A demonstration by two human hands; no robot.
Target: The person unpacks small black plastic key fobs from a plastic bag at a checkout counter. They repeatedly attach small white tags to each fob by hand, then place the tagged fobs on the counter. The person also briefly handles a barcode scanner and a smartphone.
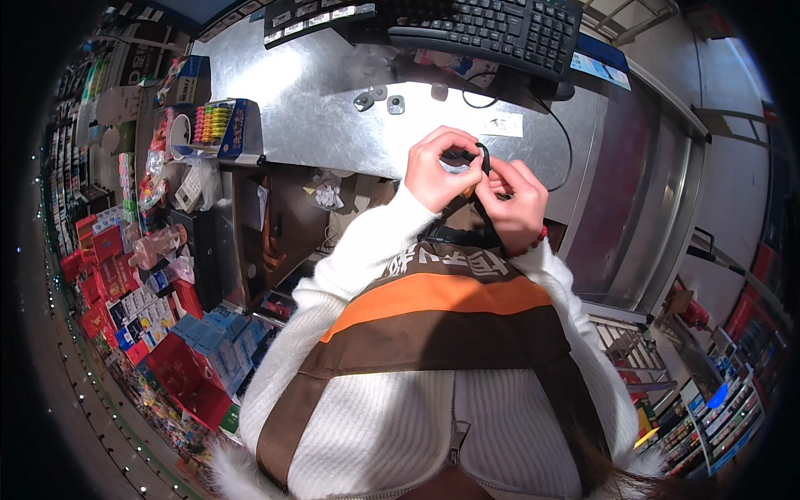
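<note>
Close together in front of my chest, over the near edge of the metal counter (317,133), both hands are pinched closed. My left hand (437,171) has thumb and forefinger in a ring, gripping a small, thin, curved black piece (484,158). On the other side of that piece, my right hand (514,204) has its fingertips pressed to it. Fingers cover much of it, so its kind does not show. Beyond the hands lie small dark rounded pieces, one (396,104) with a knob on top. A small white paper slip (502,125) lies close by.
At the counter's far side stands a black keyboard (492,33), with a mouse (562,89) and a thin black cable (569,137) nearby. Left are a display box (239,125) of colourful rolls and stacked blue boxes (221,337). A metal-framed section (642,167) adjoins on the right.
</note>
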